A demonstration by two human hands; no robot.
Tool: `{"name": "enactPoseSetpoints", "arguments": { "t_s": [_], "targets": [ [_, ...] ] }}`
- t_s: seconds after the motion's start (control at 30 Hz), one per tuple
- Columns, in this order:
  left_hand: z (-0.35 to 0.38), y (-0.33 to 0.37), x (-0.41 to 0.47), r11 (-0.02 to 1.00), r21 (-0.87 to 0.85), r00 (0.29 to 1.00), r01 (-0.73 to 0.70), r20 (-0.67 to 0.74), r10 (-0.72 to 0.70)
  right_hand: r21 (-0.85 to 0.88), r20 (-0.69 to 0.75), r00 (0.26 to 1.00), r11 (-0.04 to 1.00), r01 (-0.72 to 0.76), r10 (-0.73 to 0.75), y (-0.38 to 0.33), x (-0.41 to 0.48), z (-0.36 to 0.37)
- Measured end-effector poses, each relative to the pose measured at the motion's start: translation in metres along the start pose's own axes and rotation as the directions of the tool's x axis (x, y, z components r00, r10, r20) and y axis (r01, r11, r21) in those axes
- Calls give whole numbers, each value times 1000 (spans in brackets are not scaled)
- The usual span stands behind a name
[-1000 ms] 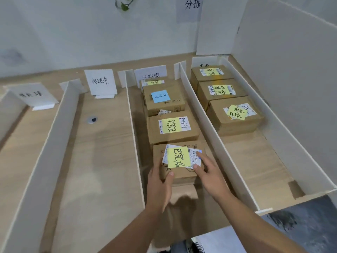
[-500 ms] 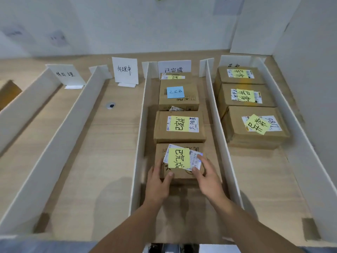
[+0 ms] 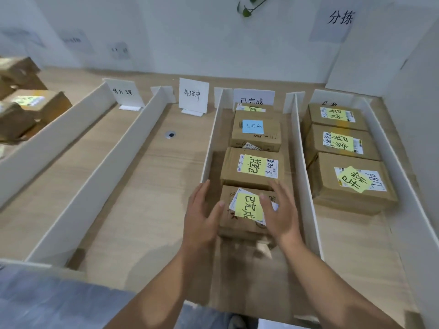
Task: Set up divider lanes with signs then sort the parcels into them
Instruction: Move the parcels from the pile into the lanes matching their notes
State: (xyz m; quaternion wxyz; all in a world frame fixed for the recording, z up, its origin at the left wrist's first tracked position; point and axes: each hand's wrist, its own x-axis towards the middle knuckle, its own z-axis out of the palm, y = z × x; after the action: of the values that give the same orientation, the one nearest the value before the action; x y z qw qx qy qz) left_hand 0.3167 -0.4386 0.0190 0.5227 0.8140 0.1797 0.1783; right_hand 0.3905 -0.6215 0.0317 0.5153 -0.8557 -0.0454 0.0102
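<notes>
Setting: pale wooden desk [image 3: 147, 186] against a white wall, cut into long lanes by upright white foam-board dividers [image 3: 95, 176].
Signs: white handwritten signs [image 3: 193, 95] stand at the far ends of the lanes; the rightmost is mostly hidden behind parcels.
Third lane [image 3: 237, 269]: four cardboard parcels in a row between two dividers.
Nearest parcel [image 3: 240, 226]: flat on the lane floor, with a yellow note [image 3: 248, 207] over a white label on its top. It sits just behind the second parcel [image 3: 229, 172].
Farther back: a parcel with a blue note [image 3: 256, 141], then one more at the sign, mostly hidden.
Left hand [image 3: 202, 214]: at the nearest parcel's left side. Its fingers [image 3: 202, 193] are straight and spread, pointing away along the divider, and the thumb tip is at the parcel's top left edge.
Right hand [image 3: 280, 210]: over the nearest parcel's right half. Its fingers [image 3: 282, 191] are straight and spread, reaching the second parcel's near edge, and the thumb lies across the yellow note's right side.
Grip: neither hand curls round the parcel; whether the palms touch it cannot be told.
Rightmost lane [image 3: 356, 245]: three parcels [image 3: 351, 198] in a row, each with a yellow note.
Second lane: a round metal grommet [image 3: 170, 134] set in the wood.
Far left: a blurred pile of parcels [image 3: 21, 103] outside the lanes.
Wall: a paper sheet [image 3: 332, 29] with two black characters, and plant leaves [image 3: 247, 11] at the top edge.
</notes>
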Motion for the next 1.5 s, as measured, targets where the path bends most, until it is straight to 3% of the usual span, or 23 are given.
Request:
{"name": "enactPoseSetpoints", "arguments": {
  "t_s": [0.17, 0.37, 0.67, 1.0, 1.2, 1.5],
  "targets": [
    [-78, 3, 3, 996, -6, 985, -94, -143, 92, 68, 51, 982, 981, 179, -182, -68, -12, 55],
    [-208, -32, -9, 997, 37, 955, -71, -286, 78, 121, 177, 931, 946, 301, -319, -142, -52, 156],
    [-400, -89, -46, 998, 56, 894, 33, -447, -4, 240, 346, 859, 920, 308, -378, -237, -133, 307],
    [-526, -142, -63, 989, -53, 774, 141, -616, -144, 235, 490, 754, 899, 370, -438, -322, -180, 440],
    [-599, -178, -31, 981, -55, 733, 186, -657, -176, 299, 526, 720, 891, 342, -453, -364, -176, 527],
    [-719, -236, 66, 970, 0, 726, 245, -662, -183, 277, 556, 716, 906, 319, -422, -441, -141, 674]
  ]
}}
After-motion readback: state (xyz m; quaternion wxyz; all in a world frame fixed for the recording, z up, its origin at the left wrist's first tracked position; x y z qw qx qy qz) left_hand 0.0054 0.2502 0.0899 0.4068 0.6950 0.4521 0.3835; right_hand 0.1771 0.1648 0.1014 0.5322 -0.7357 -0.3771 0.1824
